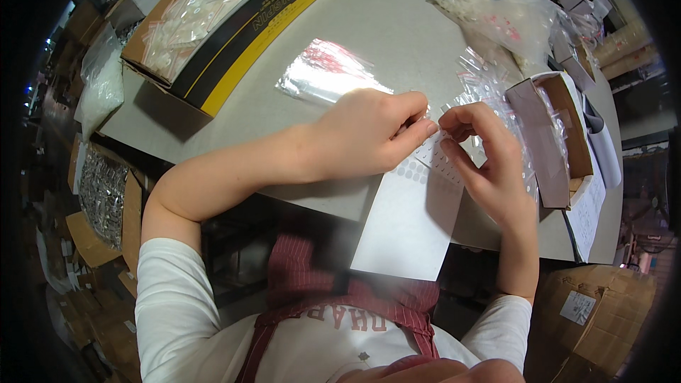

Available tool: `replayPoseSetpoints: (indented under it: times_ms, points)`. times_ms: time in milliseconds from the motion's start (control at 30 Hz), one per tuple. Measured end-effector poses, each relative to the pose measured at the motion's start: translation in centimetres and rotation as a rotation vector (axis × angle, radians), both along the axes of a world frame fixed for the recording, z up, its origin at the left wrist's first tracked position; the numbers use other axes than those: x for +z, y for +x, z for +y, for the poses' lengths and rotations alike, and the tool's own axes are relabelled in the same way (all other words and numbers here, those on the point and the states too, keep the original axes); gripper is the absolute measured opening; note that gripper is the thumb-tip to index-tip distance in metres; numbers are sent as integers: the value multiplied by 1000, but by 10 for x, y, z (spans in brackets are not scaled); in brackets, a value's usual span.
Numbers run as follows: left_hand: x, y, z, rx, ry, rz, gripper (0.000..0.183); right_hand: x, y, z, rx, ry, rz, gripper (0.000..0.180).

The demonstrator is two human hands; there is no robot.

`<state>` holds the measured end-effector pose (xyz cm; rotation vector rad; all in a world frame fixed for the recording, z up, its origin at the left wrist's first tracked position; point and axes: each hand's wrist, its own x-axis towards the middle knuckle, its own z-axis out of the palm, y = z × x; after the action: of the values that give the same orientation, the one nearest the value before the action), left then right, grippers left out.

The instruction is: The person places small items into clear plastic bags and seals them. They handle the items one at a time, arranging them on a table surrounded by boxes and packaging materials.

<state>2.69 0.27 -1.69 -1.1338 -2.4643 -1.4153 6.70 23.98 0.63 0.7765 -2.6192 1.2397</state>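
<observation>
A white backing sheet (409,223) with rows of round marks near its upper end lies over the table's near edge, part of it jutting out. Across its top is a strip with small dark curved marks (439,157), partly hidden by the hands. Above this strip my left hand (372,130) has thumb and forefinger pinched together. My right hand (487,157) faces it, curled, its fingertips almost touching the left thumb. Whatever lies between the fingertips is too small to tell. Flat clear zip bags (330,72) with red lines are stacked behind my left hand.
On the grey table (399,16), a black-and-yellow cardboard box (239,48) of small zip bags stands back left. Loose filled bags (481,82) lie beside an open narrow box (548,143) at right. A large plastic bag (495,10) is behind. Cartons (601,314) stand below.
</observation>
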Motion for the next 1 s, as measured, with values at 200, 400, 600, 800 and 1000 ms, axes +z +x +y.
replayPoseSetpoints:
  times_ms: [200, 400, 600, 800, 1000]
  points:
    - [0, 1, 0, -14, -17, -42, 28, -4, 2, -3, -7, 107, 162, 31]
    - [5, -4, -1, -6, -35, -178, 31, -13, 7, -8, -16, 233, 451, 36]
    - [16, -4, -4, 10, -117, -153, 31, 4, 16, -2, 94, -39, 65, 28]
    - [7, 16, -4, 43, -97, 343, 16, 6, -5, 16, -87, -433, -270, 13]
    - [-13, 41, 3, 2, -311, 414, 24, -7, -25, 21, -104, -390, -542, 14]
